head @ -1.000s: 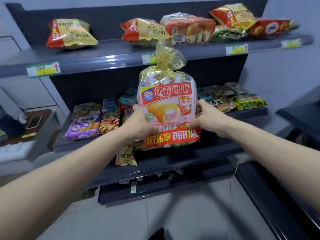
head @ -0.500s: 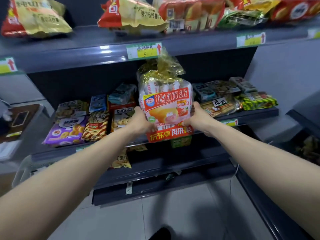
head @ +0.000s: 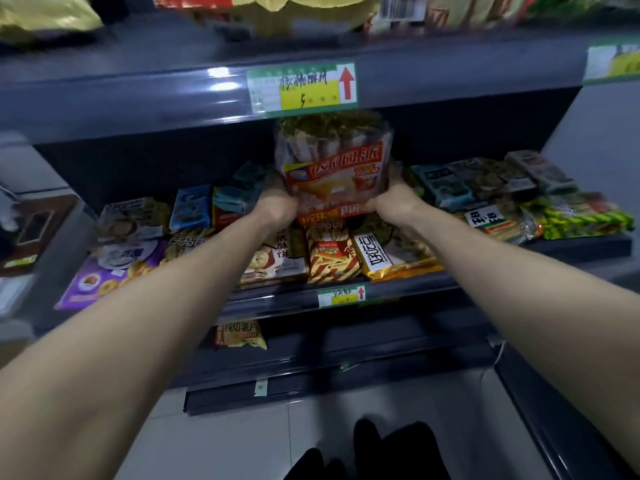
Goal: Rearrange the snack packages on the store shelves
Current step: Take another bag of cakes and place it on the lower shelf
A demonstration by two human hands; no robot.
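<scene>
Clutching pie bag (head: 332, 168): left grip (head: 277, 211), right grip (head: 391, 206) curled round sides, over crowded shelf (head: 450, 289); tiled floor (head: 225, 438) below.

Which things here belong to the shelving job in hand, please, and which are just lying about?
In the job: left hand, right hand, large clear plastic bag of red-labelled cakes, dark grey metal middle shelf.
Lying about: brown wooden desk, green-and-yellow paper price label, black shoes.

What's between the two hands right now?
The head view shows the pie bag between the left hand and right hand, each gripping a side.
</scene>
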